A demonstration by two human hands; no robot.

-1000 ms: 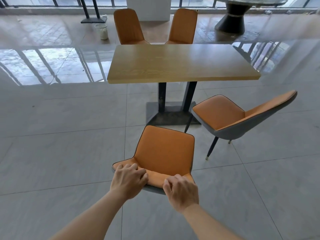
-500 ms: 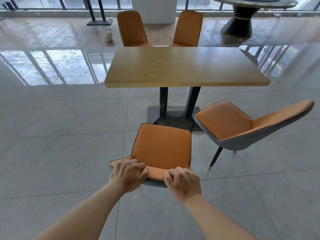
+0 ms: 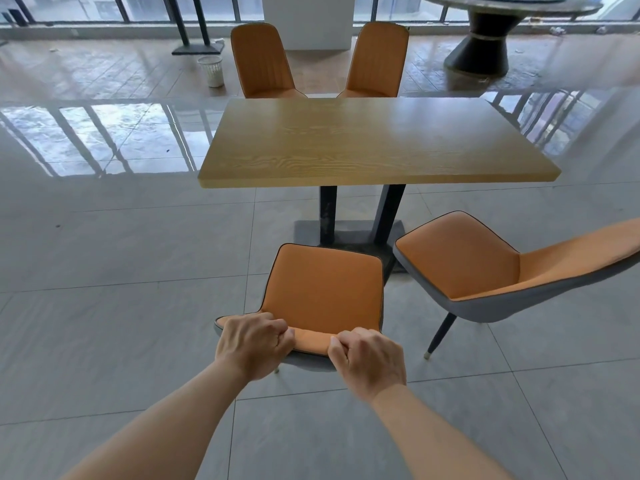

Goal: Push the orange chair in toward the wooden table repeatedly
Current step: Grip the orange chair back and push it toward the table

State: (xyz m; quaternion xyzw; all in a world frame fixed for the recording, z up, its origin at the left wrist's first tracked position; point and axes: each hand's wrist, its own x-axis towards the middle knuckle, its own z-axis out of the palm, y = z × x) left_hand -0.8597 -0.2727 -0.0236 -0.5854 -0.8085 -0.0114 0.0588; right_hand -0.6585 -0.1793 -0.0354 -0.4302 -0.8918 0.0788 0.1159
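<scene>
Orange padding covers the chair (image 3: 325,289) that stands on the grey tiled floor (image 3: 114,317) in front of the wooden table (image 3: 374,140), its seat short of the table's near edge and over the front of the dark base plate (image 3: 349,233). Just to its right a second chair (image 3: 485,271) sits turned at an angle, close to the first but apart from it. Two more chairs (image 3: 261,62) are tucked in at the far side, a white basket (image 3: 211,71) stands on the floor beyond them, and a round dark pedestal table (image 3: 485,39) fills the far right corner.

Light wood grain runs across the rectangular tabletop, which rests on two dark posts. Each chair's padding is edged with dark piping over a grey shell, on thin dark legs.

Both hands are curled tight over the top edge of the backrest: the left hand (image 3: 254,344) near its left end, the right hand (image 3: 369,362) near its right, knuckles up.
</scene>
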